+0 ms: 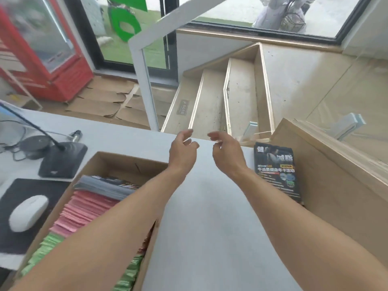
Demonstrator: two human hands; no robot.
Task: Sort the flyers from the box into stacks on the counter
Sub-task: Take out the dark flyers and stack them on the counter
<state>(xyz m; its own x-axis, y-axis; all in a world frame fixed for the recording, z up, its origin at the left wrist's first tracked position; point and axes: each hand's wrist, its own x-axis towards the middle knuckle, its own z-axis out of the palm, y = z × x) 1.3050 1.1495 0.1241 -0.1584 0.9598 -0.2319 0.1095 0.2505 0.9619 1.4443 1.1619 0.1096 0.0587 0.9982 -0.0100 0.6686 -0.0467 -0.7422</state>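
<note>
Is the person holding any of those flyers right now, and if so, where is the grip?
Nothing is held. The left hand and right hand hover over the counter with loosely curled fingers, no flyer between them. The dark flyer stack lies untouched beside them.

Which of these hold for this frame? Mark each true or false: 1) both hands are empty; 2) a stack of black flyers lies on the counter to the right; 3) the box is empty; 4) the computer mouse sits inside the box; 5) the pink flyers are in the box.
1) True: the left hand and right hand hold nothing, fingers loosely curled above the counter.
2) True: the black flyers lie near the right edge.
3) False: the box holds grey, pink and green flyers.
4) False: the mouse rests on a dark pad left of the box.
5) True: the pink flyers are in it.
</note>
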